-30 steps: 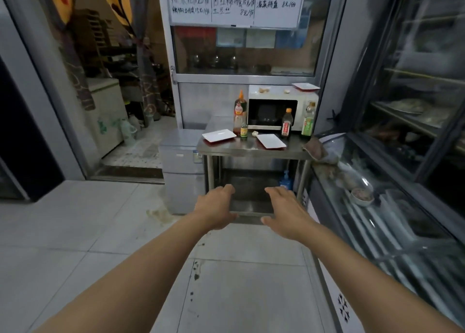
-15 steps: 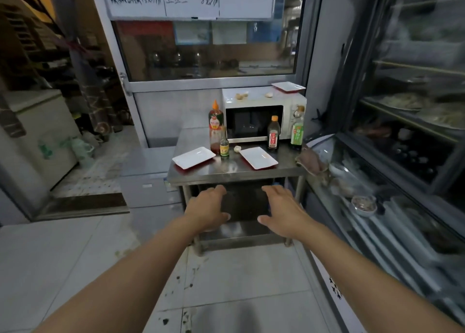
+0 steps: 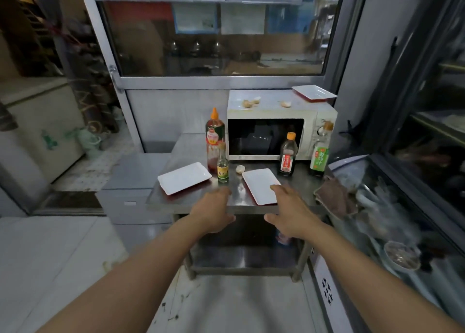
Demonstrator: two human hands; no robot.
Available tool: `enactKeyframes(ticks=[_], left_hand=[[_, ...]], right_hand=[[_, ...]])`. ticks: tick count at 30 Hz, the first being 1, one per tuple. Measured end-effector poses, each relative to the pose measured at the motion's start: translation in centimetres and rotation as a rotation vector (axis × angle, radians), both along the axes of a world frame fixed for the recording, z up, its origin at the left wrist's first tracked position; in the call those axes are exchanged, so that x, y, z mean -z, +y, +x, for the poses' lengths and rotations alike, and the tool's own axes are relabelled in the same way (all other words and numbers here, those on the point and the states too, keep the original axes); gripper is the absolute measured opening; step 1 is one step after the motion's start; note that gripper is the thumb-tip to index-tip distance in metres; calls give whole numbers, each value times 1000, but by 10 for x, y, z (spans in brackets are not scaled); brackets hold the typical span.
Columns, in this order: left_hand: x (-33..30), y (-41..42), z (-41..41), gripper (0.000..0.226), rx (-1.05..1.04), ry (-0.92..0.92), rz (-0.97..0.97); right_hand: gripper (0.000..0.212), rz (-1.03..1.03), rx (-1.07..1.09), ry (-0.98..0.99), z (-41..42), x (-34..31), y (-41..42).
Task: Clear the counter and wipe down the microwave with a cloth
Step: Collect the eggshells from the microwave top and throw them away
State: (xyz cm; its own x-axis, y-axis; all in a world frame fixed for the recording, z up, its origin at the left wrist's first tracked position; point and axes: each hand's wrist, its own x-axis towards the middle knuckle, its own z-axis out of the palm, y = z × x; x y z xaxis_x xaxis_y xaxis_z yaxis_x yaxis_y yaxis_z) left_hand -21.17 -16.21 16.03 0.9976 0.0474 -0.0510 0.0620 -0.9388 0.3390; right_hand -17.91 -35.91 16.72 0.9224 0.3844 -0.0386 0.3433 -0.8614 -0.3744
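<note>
Both hands, left hand (image 3: 214,210) and right hand (image 3: 289,213), held out empty, fingers relaxed, at counter (image 3: 161,201) front edge | nothing grasped | microwave (image 3: 274,129) at back edge, uncleared | cloth (image 3: 336,199) draped at right edge, within reach.

The brushed stainless-steel table (image 3: 191,149) beyond both hands looks smooth and faintly glossy; the white rectangular plates (image 3: 184,178) on it shine like glazed plastic or ceramic; the white microwave (image 3: 274,106) has a matt, stained top and glossy dark glass door; the brown cloth (image 3: 336,199) to the right looks rough and crumpled.
</note>
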Motion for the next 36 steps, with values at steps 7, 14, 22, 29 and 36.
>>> enactKeyframes(ticks=[7,14,22,29,36], left_hand=[[12,1,73,64,-13,62,17],[30,1,152,58,-12,43,-42],[63,15,254,60,-24,92,-68],[96,13,312,55,-93,147,-92],[128,12,359,51,-207,141,-99]], right_hand=[[77,19,-13,19,74,18,-5],[71,3,-28,28,148,30,0],[63,31,2,82,229,52,22],[70,75,17,128,278,81,30],[68,53,-62,167,335,113,34]])
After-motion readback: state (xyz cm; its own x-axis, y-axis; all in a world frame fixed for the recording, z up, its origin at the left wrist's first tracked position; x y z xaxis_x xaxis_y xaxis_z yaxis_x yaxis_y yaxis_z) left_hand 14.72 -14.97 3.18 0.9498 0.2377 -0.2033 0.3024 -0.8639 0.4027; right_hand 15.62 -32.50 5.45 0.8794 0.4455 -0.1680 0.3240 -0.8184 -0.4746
